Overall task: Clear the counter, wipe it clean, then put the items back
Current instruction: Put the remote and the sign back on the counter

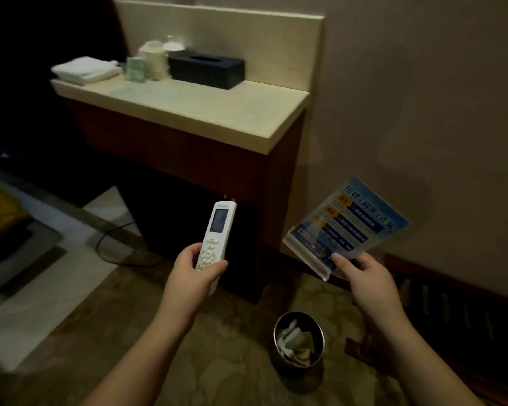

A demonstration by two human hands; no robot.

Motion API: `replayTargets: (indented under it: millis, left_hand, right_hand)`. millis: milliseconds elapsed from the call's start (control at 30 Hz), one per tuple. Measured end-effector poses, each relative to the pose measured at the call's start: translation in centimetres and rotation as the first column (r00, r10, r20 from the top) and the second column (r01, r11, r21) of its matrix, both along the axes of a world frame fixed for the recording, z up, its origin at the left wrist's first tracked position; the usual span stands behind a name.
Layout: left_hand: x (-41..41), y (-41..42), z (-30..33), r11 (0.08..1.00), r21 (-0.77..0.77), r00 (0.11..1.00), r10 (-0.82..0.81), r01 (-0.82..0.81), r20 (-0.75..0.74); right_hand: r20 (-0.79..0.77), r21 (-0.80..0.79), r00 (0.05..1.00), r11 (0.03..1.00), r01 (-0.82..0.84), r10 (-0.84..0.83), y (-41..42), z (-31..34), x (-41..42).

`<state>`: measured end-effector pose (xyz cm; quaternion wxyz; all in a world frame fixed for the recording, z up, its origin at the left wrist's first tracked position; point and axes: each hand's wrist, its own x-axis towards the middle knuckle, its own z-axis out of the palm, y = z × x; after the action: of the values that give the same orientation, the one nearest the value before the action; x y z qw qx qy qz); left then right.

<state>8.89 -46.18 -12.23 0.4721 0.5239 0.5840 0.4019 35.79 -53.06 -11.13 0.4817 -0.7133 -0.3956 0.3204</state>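
The left hand (pixel 194 269) grips a white remote control (pixel 216 238) upright, thumb across its buttons. The right hand (pixel 364 276) pinches the lower edge of a blue printed card in a clear stand (pixel 346 227). Ahead of both hands, the beige counter (pixel 188 112) carries a folded white towel (pixel 85 70) and black tissue box (pixel 206 68).

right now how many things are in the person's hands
2: a white remote gripped in the left hand, and a blue leaflet stand pinched in the right hand.
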Motion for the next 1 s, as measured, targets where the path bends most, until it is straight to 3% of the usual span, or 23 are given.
replayTargets:
  millis: [333,533,767,1000]
  left_hand:
    - [-7.1,7.8,4.5,0.984,0.139,0.992,0.121,-0.115,-0.037]
    - [-8.3,17.1,8.2,0.973,0.208,0.991,0.113,-0.097,-0.067]
    - [-8.2,30.9,11.6,0.963,0.259,0.971,0.132,-0.079,-0.197]
    - [-6.8,41.5,13.3,0.966,0.255,0.944,0.121,-0.041,-0.307]
  right_hand:
    - [-0.065,0.091,0.983,0.982,-0.168,0.174,11.1,6.0,-5.4]
    - [0.05,0.261,0.98,0.944,-0.201,0.195,21.4,10.5,-6.5]
    - [0.204,0.226,0.947,0.929,-0.292,0.248,36.0,13.5,-6.6]
    - [0.299,0.14,0.923,0.945,-0.295,0.243,45.4,14.8,-4.8]
